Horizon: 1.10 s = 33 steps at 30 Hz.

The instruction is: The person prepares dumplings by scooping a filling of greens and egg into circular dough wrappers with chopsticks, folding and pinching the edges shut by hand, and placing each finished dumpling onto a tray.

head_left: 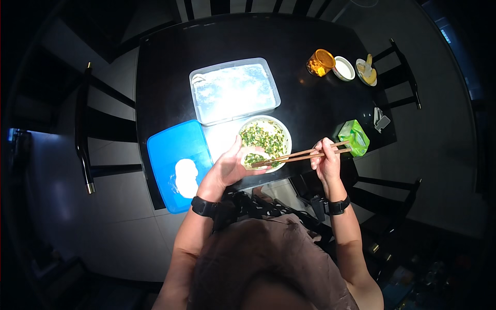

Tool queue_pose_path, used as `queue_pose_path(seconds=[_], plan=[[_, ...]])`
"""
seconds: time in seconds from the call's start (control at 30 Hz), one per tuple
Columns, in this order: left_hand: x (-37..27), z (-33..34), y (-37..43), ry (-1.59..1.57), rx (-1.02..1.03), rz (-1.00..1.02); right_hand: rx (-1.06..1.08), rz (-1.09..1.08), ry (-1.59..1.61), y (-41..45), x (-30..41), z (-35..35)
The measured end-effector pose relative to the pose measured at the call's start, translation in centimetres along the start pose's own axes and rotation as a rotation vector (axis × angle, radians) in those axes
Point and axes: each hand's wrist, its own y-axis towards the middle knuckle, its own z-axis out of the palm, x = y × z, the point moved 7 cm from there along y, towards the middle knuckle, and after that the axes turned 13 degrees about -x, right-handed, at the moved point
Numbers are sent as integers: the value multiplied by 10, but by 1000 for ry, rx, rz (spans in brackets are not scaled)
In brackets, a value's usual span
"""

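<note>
My left hand [231, 164] cradles a round dough wrapper [246, 154] with chopped green filling [254, 158] on it. My right hand [326, 159] grips a pair of wooden chopsticks [298, 155], whose tips rest on the filling in the wrapper. Just beyond and partly behind the wrapper stands a white bowl [288, 135] of green and yellow chopped filling. Left of my left hand, pale dough wrappers [186, 178] lie on a blue plastic lid [161, 155]; glare hides how many.
A floured plastic container [276, 97] with one dumpling [198, 78] stands beyond the bowl. At the right are an orange jar [321, 62], a white bowl [344, 69], a plate with banana [368, 74] and a green tissue pack [354, 137]. Chairs [112, 124] surround the dark table [302, 104].
</note>
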Motion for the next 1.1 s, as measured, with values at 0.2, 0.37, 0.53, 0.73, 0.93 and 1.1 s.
queue_pose_path(seconds=[0.2,0.37,0.53,0.73,0.93,1.1], plan=[[-2,2,0,-43,-39,54,-64,37,56,0,-9,-3],[-1,-14,7,-49,-92,80,-124,36,31,2,-15,-10],[-12,-30,0,-142,-55,226,-192,-179,20,0,0,-29],[-31,-6,-34,130,-98,518,-167,-255,-402,2,-52,-35],[-34,22,-53,544,-216,782,29,463,-627,-32,-88,-40],[-28,56,-64,562,-185,694,157,-132,-615,-59,-20,52]])
